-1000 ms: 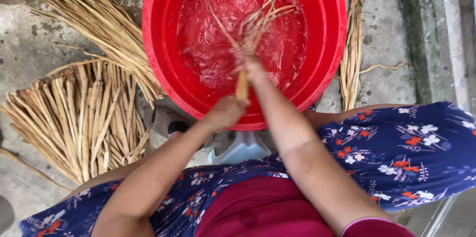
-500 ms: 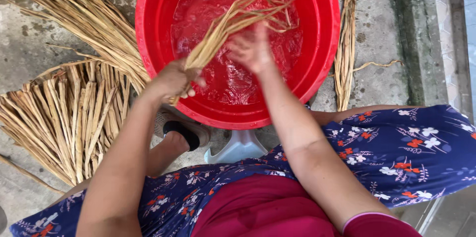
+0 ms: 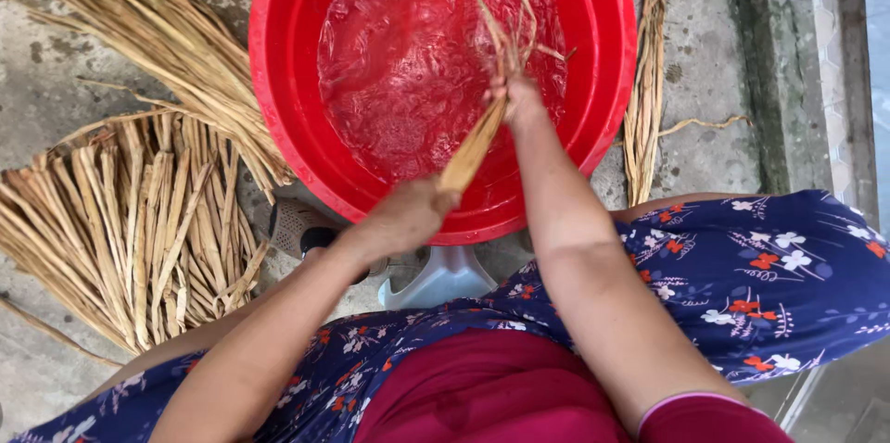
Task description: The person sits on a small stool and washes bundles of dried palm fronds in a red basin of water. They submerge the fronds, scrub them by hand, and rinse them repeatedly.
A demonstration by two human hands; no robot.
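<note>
A big red plastic basin (image 3: 297,128) holds water in front of my knees. My left hand (image 3: 403,216) grips the thick lower end of a small bundle of tan dried stalks (image 3: 477,142) at the basin's near rim. My right hand (image 3: 517,95) is closed around the same bundle higher up, over the water. The thin loose tips fan upward above the right hand, over the far part of the basin.
Piles of dried tan stalks (image 3: 130,221) lie on the concrete at my left, more (image 3: 158,26) at the upper left. A thin strip of stalks (image 3: 644,100) lies right of the basin. A sandalled foot (image 3: 297,225) and a pale stool (image 3: 436,281) show below the basin.
The bundle swung from pointing up-right, held at the basin's left rim, to nearly upright. My left hand moved right to the near rim, and my right hand closed on the stalks.
</note>
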